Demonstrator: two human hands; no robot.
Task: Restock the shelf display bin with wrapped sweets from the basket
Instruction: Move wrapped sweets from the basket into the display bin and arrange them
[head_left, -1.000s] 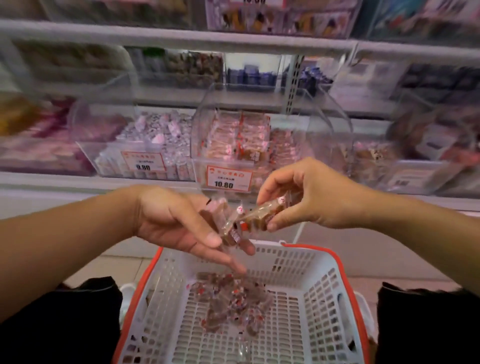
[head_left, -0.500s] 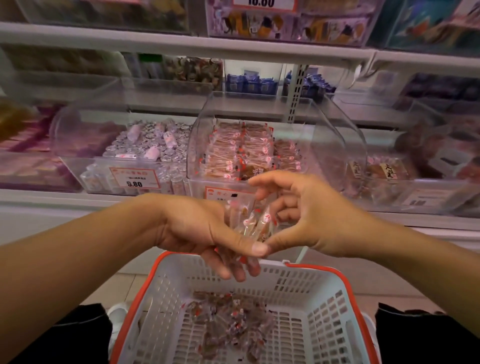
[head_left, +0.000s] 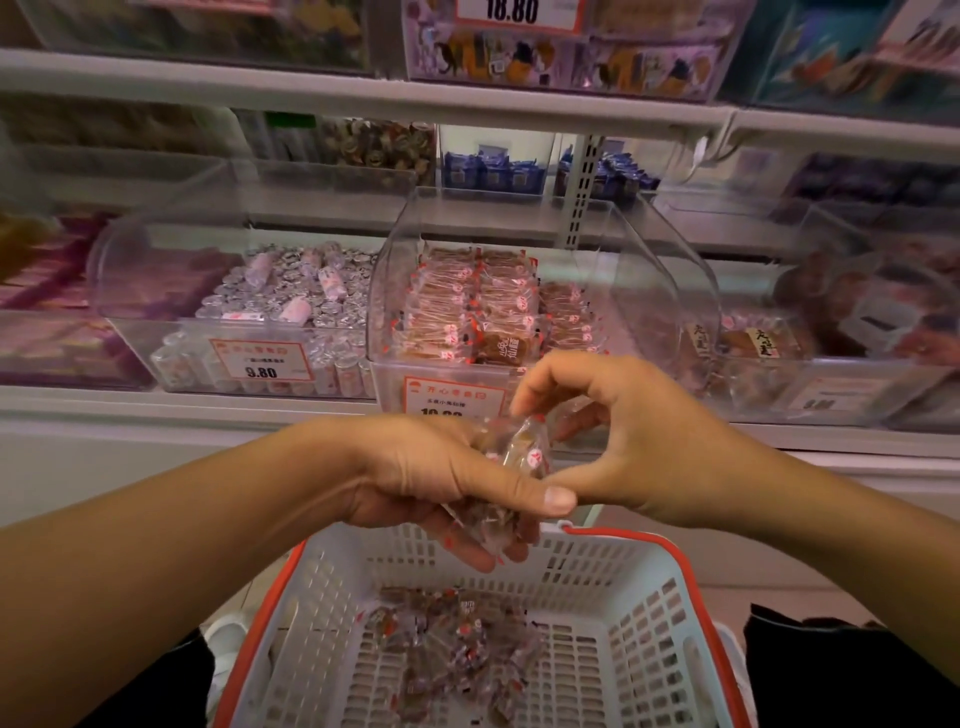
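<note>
1. Since half a second ago, both hands have risen a little toward the shelf and closed in on each other, and the right thumb now touches the left thumb tip.
2. Left hand (head_left: 441, 483) grips a bunch of wrapped sweets (head_left: 511, 457), fingers curled under them and thumb laid across the top.
3. Right hand (head_left: 618, 441) is curled over the upper end of the same bunch, its forefinger arched above the wrappers; whether it pinches a sweet I cannot tell.
4. Some wrappers stick up between the two hands, others hang down below the left fingers.
5. Directly below the grip stands the white basket (head_left: 649, 597) with a red rim, holding a loose heap of sweets (head_left: 447, 654) on its floor.
6. Just beyond and above the hands sits the clear display bin (head_left: 644, 291), with rows of the same red-and-clear sweets stacked in its left part.
7. Left of that bin is another bin (head_left: 156, 291) of silver-wrapped sweets.
</note>
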